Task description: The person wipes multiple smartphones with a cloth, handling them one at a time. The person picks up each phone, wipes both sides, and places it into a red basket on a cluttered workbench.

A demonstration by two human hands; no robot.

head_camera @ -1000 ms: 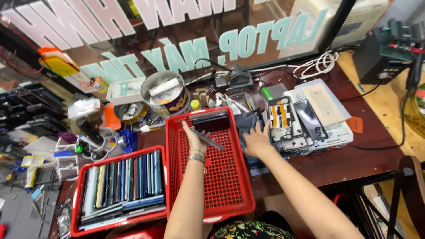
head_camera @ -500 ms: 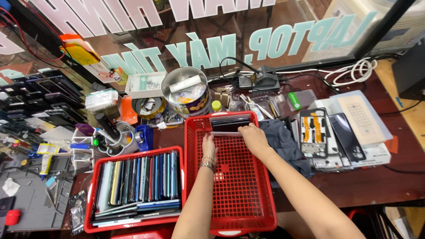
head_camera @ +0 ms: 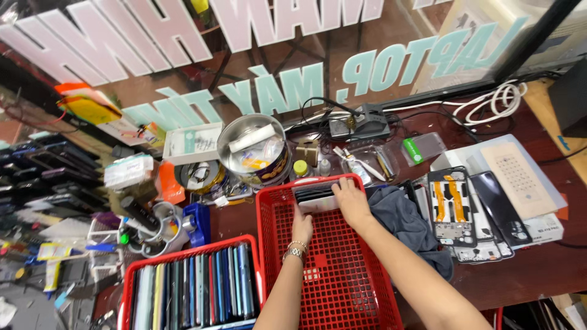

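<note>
A red mesh basket [head_camera: 342, 275] sits in front of me on the dark table. At its far end stands a small stack of flat phone panels [head_camera: 313, 197] on edge. My left hand [head_camera: 301, 225], with a bracelet at the wrist, presses against the near left side of the stack. My right hand [head_camera: 350, 200] lies over the stack's right end. Both hands hold the panels together against the basket's far wall.
A second red basket [head_camera: 131, 278] at the left is packed with several upright panels. A grey cloth [head_camera: 406, 220] lies right of the basket, phone frames [head_camera: 454, 211] beyond it. A round tin [head_camera: 257, 150], bottles, a charger and cables crowd the far side below a lettered window.
My right hand has gone from the cloth and parts at the right into the basket. Both hands now rest on the panel stack at its far end. The view has shifted left.
</note>
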